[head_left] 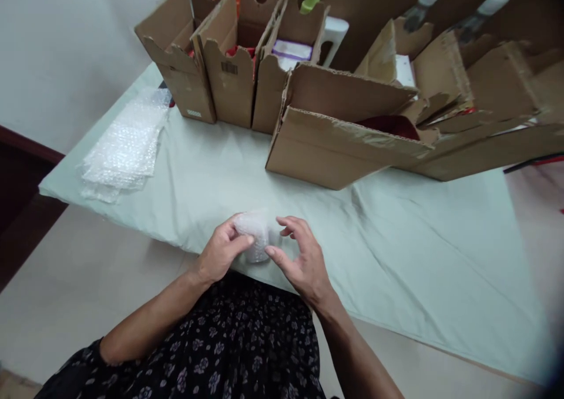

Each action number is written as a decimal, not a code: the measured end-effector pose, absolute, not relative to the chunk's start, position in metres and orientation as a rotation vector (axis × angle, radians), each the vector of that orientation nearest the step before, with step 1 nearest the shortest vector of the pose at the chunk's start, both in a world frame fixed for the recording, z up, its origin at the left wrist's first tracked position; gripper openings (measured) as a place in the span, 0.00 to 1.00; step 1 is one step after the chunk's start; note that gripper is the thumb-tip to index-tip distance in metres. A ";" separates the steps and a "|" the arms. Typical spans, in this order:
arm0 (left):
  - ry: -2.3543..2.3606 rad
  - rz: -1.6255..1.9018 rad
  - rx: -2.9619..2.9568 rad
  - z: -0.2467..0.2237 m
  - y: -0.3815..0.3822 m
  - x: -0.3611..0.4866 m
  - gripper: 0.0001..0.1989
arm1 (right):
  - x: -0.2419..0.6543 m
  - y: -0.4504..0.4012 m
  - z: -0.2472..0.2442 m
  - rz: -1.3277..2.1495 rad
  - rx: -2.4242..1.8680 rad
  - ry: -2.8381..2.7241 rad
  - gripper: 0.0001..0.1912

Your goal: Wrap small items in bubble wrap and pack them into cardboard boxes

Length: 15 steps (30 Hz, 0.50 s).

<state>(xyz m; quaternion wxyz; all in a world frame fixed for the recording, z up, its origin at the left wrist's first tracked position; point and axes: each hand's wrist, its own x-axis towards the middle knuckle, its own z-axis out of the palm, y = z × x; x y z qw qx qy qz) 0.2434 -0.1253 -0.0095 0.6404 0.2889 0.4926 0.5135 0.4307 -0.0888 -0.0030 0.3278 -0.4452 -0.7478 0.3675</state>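
Note:
Near the table's front edge, my left hand [224, 246] grips a small piece of bubble wrap [256, 234], with its thumb pressed on the near face. The wrap looks whitish and see-through, folded or rolled into a small bundle; I cannot tell whether anything is inside it. Just to its right is my right hand [302, 255], its thumb and fingers apart and curved toward the bundle. The right thumb tip lies close to the wrap's edge, and I cannot tell whether it touches.
A stack of bubble wrap sheets [126, 143] lies on the left of the cloth-covered table [211, 175]. Along the back stand several open cardboard boxes [231, 84] with items in them. A larger box [321, 149] juts forward, holding something dark red [390, 126].

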 end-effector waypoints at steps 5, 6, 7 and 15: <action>1.256 0.889 1.102 0.000 -0.133 0.258 0.39 | 0.450 -0.073 0.017 1.059 -1.088 -2.097 0.21; 1.261 0.835 1.181 0.002 -0.133 0.259 0.38 | 0.452 -0.071 0.021 1.060 -1.078 -2.128 0.15; 1.255 0.792 1.273 0.004 -0.131 0.258 0.37 | 0.455 -0.068 0.026 1.064 -1.072 -2.162 0.10; 1.348 1.276 2.424 0.063 -0.028 0.243 0.31 | 0.519 -0.028 0.108 0.655 -1.185 -2.019 0.08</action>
